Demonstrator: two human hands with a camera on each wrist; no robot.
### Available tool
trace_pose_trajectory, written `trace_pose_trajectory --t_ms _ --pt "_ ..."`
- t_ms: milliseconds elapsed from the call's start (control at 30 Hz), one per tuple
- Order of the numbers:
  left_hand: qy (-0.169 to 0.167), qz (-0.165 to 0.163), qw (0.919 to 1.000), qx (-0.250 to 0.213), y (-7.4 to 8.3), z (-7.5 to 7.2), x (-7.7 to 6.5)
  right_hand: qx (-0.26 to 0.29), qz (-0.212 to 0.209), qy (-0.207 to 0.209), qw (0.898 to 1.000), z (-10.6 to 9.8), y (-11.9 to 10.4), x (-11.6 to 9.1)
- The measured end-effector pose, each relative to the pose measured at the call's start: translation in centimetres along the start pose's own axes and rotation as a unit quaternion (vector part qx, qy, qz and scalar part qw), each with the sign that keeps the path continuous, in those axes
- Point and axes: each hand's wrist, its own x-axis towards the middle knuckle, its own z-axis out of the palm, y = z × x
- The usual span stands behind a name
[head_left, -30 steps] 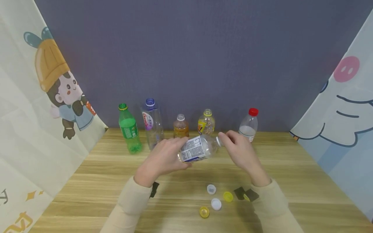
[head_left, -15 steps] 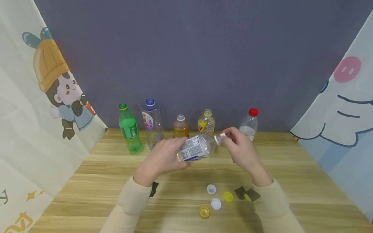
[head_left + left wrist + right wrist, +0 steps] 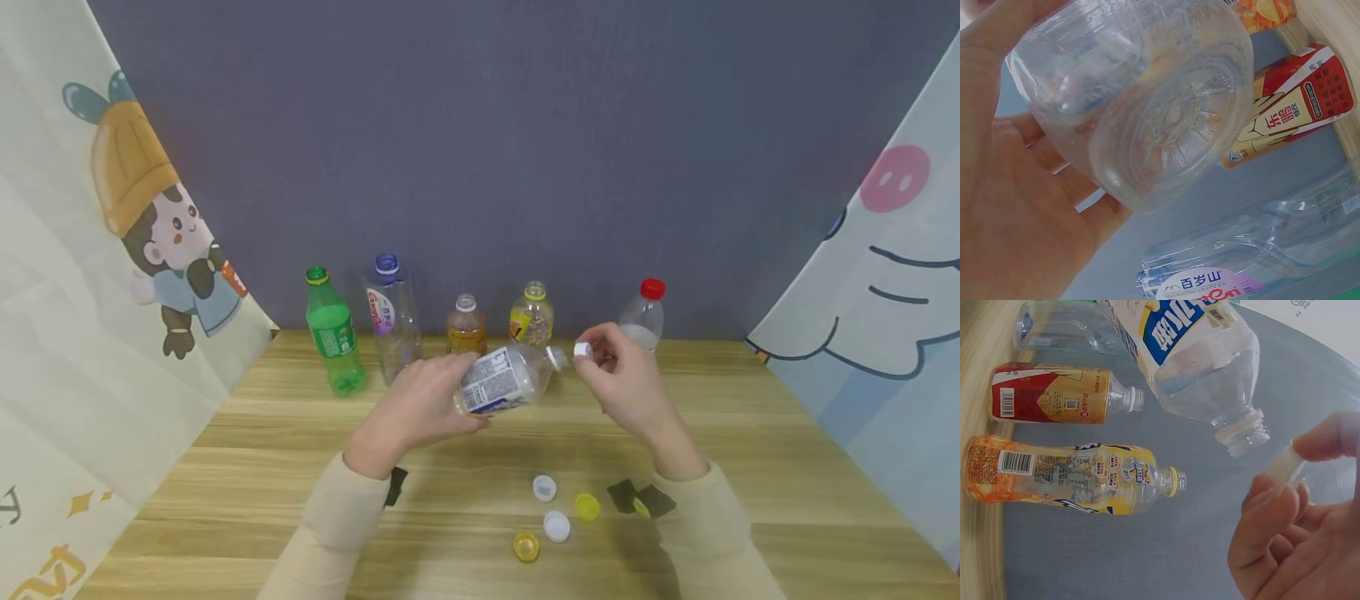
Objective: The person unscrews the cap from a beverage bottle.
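Note:
My left hand (image 3: pixel 423 398) grips a clear plastic bottle (image 3: pixel 495 382) with a white and blue label, tilted so its neck points right. In the left wrist view the bottle's clear base (image 3: pixel 1172 119) faces the camera. My right hand (image 3: pixel 626 379) pinches a white bottle cap (image 3: pixel 582 350) between thumb and finger. A small gap separates the cap from the bottle's mouth. The right wrist view shows the bare threaded neck (image 3: pixel 1242 432) with a white ring, and the cap (image 3: pixel 1284 465) held on edge beside it.
Behind stand a green bottle (image 3: pixel 333 337), a tall clear bottle (image 3: pixel 393 317), an amber-labelled bottle (image 3: pixel 467 329), a yellow-labelled bottle (image 3: pixel 531 321), all uncapped, and a red-capped bottle (image 3: pixel 645 312). White caps (image 3: pixel 557 526), yellow caps (image 3: pixel 527 547) and dark patches (image 3: pixel 656 502) lie on the wooden table (image 3: pixel 247 500).
The white cap has come off the bottle's neck and moved right with my right hand. My left hand still holds the bottle at nearly the same spot.

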Motion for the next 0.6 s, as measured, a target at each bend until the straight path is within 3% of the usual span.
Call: trace_pose_trajectory --t_ms 367,600 --pt "-0.007 -0.019 0.9998 -0.005 -0.55 0.24 0.06 -0.054 0.007 -0.028 0.998 -0.23 0.12 -0.34" --pt "-0.012 -0.035 0.9993 -0.012 -1.00 0.25 0.06 -0.096 0.006 -0.085 0.992 -0.11 0.87 -0.63"
